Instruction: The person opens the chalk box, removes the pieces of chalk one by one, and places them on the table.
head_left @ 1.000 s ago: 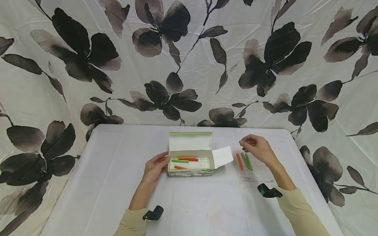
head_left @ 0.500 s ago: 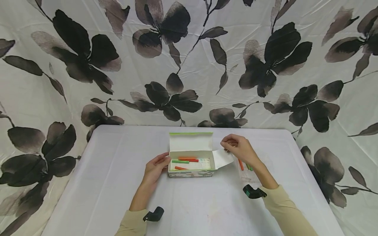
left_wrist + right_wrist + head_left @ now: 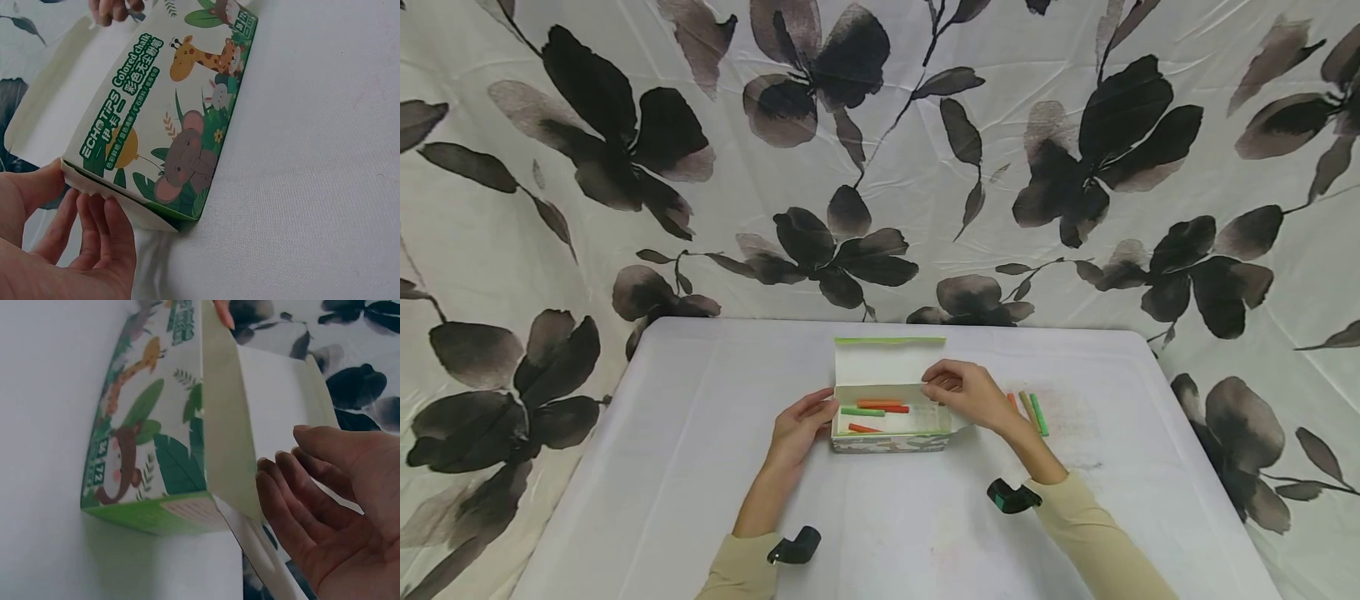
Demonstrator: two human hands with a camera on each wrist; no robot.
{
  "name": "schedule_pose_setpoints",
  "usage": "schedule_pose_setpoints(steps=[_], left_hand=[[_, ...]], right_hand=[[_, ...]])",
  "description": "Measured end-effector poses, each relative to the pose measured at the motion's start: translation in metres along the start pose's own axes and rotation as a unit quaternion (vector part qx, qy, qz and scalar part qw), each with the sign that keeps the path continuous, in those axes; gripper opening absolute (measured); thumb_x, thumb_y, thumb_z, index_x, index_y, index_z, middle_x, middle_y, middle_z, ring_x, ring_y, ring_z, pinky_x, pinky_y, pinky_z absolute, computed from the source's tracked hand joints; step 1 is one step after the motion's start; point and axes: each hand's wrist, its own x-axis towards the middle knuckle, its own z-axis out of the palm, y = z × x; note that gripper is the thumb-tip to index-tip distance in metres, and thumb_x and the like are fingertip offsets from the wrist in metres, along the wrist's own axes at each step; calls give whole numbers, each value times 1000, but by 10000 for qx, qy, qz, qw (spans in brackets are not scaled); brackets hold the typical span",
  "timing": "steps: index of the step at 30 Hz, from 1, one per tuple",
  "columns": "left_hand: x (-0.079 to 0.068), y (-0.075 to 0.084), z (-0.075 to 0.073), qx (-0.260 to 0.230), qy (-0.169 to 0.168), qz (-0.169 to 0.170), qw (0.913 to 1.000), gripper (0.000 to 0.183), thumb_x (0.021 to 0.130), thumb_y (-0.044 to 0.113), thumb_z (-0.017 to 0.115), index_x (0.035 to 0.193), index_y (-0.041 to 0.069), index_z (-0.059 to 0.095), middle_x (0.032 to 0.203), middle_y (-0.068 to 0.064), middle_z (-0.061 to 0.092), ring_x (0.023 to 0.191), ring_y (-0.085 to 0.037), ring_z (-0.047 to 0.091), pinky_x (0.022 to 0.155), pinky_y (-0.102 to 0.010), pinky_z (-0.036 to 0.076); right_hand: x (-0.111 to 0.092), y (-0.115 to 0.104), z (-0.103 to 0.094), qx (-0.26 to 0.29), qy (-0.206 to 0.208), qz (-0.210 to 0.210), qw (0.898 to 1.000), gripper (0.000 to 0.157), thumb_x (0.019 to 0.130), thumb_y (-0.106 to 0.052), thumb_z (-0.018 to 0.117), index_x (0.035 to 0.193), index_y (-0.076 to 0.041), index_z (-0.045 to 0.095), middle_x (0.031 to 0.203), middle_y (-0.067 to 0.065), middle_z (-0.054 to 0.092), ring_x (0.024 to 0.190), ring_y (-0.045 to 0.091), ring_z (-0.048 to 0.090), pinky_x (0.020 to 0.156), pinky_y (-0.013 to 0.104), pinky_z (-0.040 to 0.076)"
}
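Note:
A chalk box (image 3: 891, 444) printed with cartoon animals stands on the table, lid (image 3: 880, 365) folded back. Several chalk sticks lie inside, among them orange (image 3: 877, 402), red (image 3: 901, 409) and green (image 3: 861, 412) ones. My left hand (image 3: 797, 429) holds the box's left end; the left wrist view has its thumb at the corner and fingertips against the end flap (image 3: 147, 215). Over the box's right end hovers my right hand (image 3: 972, 396), fingers loosely bent. No chalk shows between its thumb and fingers (image 3: 300, 481) in the right wrist view. In the head view it covers most of the right side flap.
To the right of the box, an orange (image 3: 1012, 401), an olive (image 3: 1027, 406) and a green chalk stick (image 3: 1040, 415) lie side by side on the white tablecloth (image 3: 887, 525). Chalk smudges mark the cloth around them. A floral curtain (image 3: 880, 167) hangs behind the table.
My right hand has moved left from above the loose chalk sticks, past the side flap, to the box's right end. The left hand stays on the box.

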Motion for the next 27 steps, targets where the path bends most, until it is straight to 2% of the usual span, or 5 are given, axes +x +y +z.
schedule_pose_setpoints(steps=[9,14,18,27], left_hand=[[0,1,-1,30,43,-74,10000,44,95,19,76,135,6,65,119,-10,69,101,-20,66,78,-26,53],[1,0,-2,-67,69,34,9999,42,95,16,76,134,2,65,115,-10,70,96,-19,67,75,-25,55],[2,-1,-1,-34,57,43,10000,41,95,16,75,133,3,66,115,-11,70,97,-20,67,74,-24,55],[3,-3,0,-116,18,-6,9999,39,95,15,76,131,4,67,113,-8,71,94,-19,67,73,-25,55]], right_hand=[[12,-2,24,-98,-520,-171,9985,17,96,-10,73,108,2,71,96,8,73,87,18,68,79,29,56],[17,-2,38,-101,-745,-214,9969,18,96,-11,74,108,2,72,95,8,73,86,16,67,77,27,56],[22,1,49,-103,-916,-212,9955,17,96,-8,73,109,3,72,99,9,74,88,17,68,78,26,56],[32,3,70,-533,-1185,-141,9914,17,97,-12,71,110,-1,74,101,6,73,88,11,65,78,23,53]])
